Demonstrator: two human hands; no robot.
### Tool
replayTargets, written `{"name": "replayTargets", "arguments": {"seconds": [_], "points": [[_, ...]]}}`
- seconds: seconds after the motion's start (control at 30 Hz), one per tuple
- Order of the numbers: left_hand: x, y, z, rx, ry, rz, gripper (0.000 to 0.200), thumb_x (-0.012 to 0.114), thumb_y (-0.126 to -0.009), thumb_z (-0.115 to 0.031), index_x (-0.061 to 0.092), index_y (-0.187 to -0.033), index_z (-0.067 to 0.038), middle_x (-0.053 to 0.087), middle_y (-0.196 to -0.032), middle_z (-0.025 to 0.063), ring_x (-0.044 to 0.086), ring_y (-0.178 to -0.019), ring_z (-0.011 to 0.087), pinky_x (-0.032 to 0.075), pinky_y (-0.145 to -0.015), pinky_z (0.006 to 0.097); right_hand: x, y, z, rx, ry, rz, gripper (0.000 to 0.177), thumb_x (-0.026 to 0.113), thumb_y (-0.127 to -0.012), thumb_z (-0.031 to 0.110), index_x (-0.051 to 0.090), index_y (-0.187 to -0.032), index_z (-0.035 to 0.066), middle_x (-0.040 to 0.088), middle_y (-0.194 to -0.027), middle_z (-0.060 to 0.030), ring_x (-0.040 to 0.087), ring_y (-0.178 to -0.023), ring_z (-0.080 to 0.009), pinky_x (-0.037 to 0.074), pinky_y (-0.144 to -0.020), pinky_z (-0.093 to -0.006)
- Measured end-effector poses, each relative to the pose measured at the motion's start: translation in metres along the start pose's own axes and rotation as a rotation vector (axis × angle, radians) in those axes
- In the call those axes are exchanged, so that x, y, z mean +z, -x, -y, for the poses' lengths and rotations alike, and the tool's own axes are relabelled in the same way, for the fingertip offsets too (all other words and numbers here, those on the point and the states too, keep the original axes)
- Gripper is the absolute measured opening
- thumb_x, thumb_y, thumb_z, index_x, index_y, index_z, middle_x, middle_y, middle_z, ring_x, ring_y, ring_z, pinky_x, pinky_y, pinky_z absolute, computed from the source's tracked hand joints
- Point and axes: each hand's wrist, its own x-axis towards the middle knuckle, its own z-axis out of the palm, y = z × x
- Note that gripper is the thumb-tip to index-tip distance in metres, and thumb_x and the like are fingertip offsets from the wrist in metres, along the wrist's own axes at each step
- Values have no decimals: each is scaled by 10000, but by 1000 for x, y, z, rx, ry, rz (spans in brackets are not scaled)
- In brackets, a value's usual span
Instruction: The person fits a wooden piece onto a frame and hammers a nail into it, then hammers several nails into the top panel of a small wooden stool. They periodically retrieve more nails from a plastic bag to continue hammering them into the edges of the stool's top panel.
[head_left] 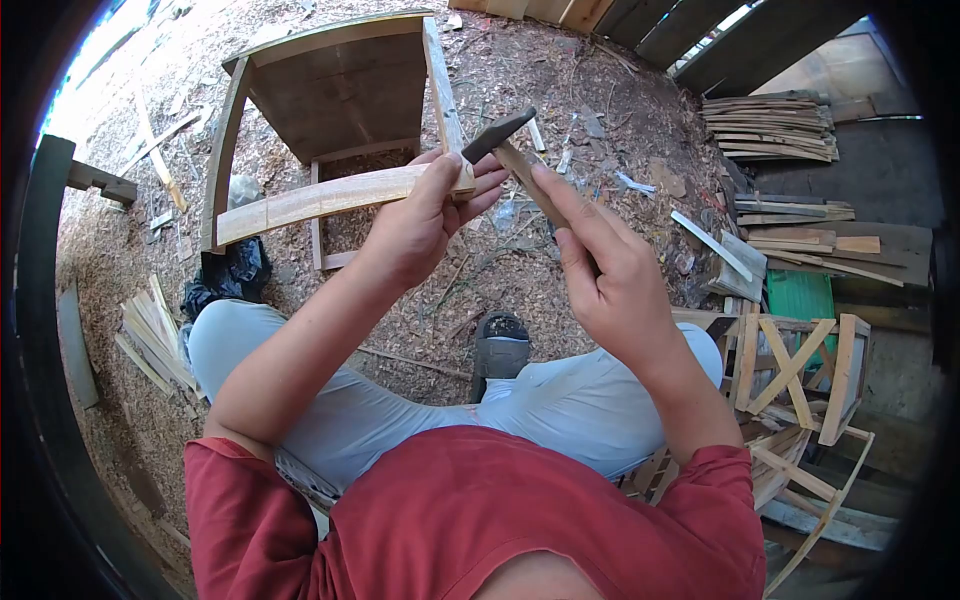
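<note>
A wooden frame with a dark panel across its far part is held up in front of me, tilted. My left hand grips its near right corner, the thumb lying on top of the pale rail and the other fingers stretched out beyond the end. In my right hand is a hammer, fingers wrapped round the wooden handle and the index finger laid along it. Its dark metal head sits right at that corner, close over my left fingertips.
Wood chips and scraps cover the ground. Stacked wooden slats lie at the right, above a crate-like wooden piece with crossed slats. A black plastic bag and a bundle of thin strips lie by my left knee.
</note>
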Motion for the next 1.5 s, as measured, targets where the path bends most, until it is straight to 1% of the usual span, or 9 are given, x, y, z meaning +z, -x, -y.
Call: {"name": "replayTargets", "arguments": {"seconds": [0.4, 0.57, 0.7, 0.9, 1.03, 1.17, 1.23, 1.3, 1.5], "points": [[-12, -6, 4, 9, -44, 72, 518, 391, -1157, -240, 220, -1529, 77, 556, -1456, 321, 627, -1318, 366, 549, -1137, 409, 3, 3, -5, -146, 70, -100, 717, 609, -930, -76, 537, -1576, 226, 607, -855, -123, 594, -652, -298, 507, -639, -446], [-3, -2, -4, 6, -15, 79, 405, 411, -1159, -283, 460, -1411, 30, 548, -1474, 321, 628, -1320, 354, 532, -1153, 440, -6, -3, 5, -294, -26, -361, 750, 628, -905, -72, 523, -1586, 226, 593, -841, -115, 600, -649, -290, 502, -614, -451], [-3, 0, 1, 7, -66, 32, 413, 408, -1159, -284, 433, -1421, 35, 542, -1475, 330, 618, -1332, 373, 530, -1155, 446, -1, 5, 3, -122, 241, -12, 735, 630, -897, -96, 560, -1560, 213, 610, -842, -112, 593, -644, -267, 506, -596, -427], [5, -1, -9, 5, -30, 79, 393, 392, -1164, -277, 430, -1402, 33, 558, -1452, 338, 616, -1335, 380, 530, -1156, 440, -8, 2, 3, -316, -11, -417, 570, 589, -968, -86, 578, -1522, 51, 708, -1033, -137, 563, -694, -199, 503, -664, -346], [-5, -5, -1, 12, -61, 62, 390, 401, -1162, -270, 431, -1395, 42, 551, -1459, 345, 612, -1339, 394, 530, -1155, 451, -3, 3, 3, -128, 123, -29, 561, 583, -969, -89, 566, -1520, 16, 709, -1099, -158, 575, -695, -204, 506, -660, -335], [2, -3, -7, 1, -24, 81, 377, 407, -1160, -272, 437, -1388, 27, 580, -1424, 326, 626, -1321, 388, 535, -1150, 461, -16, -2, 13, -235, -66, -462, 717, 642, -916, -66, 543, -1572, 207, 599, -850, -97, 592, -663, -280, 510, -628, -420], [2, -3, -9, 1, -44, 78, 374, 408, -1158, -269, 424, -1379, 33, 568, -1430, 336, 614, -1335, 395, 531, -1156, 465, -5, -1, 0, -300, -3, -463, 690, 629, -938, -49, 536, -1576, 196, 592, -850, -107, 604, -675, -265, 504, -627, -415], [0, -2, -2, -2, -70, 68, 378, 409, -1157, -266, 416, -1383, 37, 560, -1438, 341, 611, -1339, 398, 531, -1155, 465, 0, 2, -5, -123, 92, -21, 653, 622, -953, -32, 533, -1573, 154, 593, -845, -130, 610, -690, -245, 502, -634, -410], [-5, -6, 3, 15, -60, 116, 377, 422, -1152, -258, 410, -1391, 33, 555, -1445, 337, 609, -1342, 398, 537, -1148, 463, -27, -15, 7, -55, -176, -317, 586, 612, -992, 5, 564, -1547, 188, 691, -926, -161, 659, -721, -332, 532, -686, -419]]}}
